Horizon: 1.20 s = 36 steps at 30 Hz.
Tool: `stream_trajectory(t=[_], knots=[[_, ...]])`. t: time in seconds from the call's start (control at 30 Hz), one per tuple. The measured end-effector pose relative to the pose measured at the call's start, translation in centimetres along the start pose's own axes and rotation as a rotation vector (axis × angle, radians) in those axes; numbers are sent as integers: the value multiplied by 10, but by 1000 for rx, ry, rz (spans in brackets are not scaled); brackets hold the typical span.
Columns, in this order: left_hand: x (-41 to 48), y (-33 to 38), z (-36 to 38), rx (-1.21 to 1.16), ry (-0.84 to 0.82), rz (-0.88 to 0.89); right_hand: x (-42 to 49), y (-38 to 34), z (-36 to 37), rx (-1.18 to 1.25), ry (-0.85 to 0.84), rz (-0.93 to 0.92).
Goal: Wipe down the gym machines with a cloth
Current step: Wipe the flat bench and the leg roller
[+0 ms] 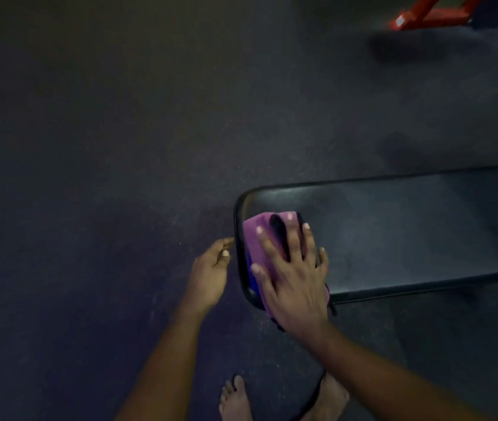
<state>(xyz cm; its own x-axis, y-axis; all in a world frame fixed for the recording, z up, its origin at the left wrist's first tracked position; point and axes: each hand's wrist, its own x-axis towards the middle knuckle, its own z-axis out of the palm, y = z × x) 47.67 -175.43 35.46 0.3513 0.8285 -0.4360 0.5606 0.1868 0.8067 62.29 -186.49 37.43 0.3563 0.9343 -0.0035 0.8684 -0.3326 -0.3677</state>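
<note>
Purple cloth (253,243) (partly hidden)

The right hand (293,278), at lower centre-right of the frame, is laid palm down with fingers straight and spread and the thumb held out to the left. The right forearm (393,375) is extended from the lower right corner. The left hand (209,275), just to its left, is held with fingers loosely curled, nothing grasped. Bare feet (235,401) are seen at bottom centre.
</note>
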Motion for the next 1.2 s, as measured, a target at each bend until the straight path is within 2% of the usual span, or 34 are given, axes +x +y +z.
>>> stream_trajectory(t=[0.07, 0.3, 0.37, 0.47, 0.57, 0.7, 0.87, 0.93, 1.0, 1.1, 1.2], knots=[[-3, -10, 1, -42, -21, 14, -1, -2, 5, -74, -60, -123], [9, -2, -1, -135, -4, -6, 81, -14, 19, -237, -91, -199], [14, 5, 1, -174, -6, -35, 112, 1, 12, -235, -91, -142], [14, 7, -3, -220, -29, -58, 137, 25, 0, -161, -43, 108], [9, 5, -9, -259, -96, -62, 89, 23, -4, -119, 79, 157], [9, -6, -17, -264, -87, -41, 4, -34, 13, -126, 10, 36], [15, -15, -23, -231, 54, -28, 74, -49, 30, -257, -67, -95], [17, -13, -23, -203, 62, -26, 115, -49, 25, -274, -137, -78], [17, -9, -20, -196, 44, -12, 136, -48, 21, -281, -124, -25], [13, -2, -16, -184, 26, 11, 106, -48, 14, -217, -64, 38], [14, 2, -16, -197, 0, 12, 25, -45, 12, -201, -30, 26]])
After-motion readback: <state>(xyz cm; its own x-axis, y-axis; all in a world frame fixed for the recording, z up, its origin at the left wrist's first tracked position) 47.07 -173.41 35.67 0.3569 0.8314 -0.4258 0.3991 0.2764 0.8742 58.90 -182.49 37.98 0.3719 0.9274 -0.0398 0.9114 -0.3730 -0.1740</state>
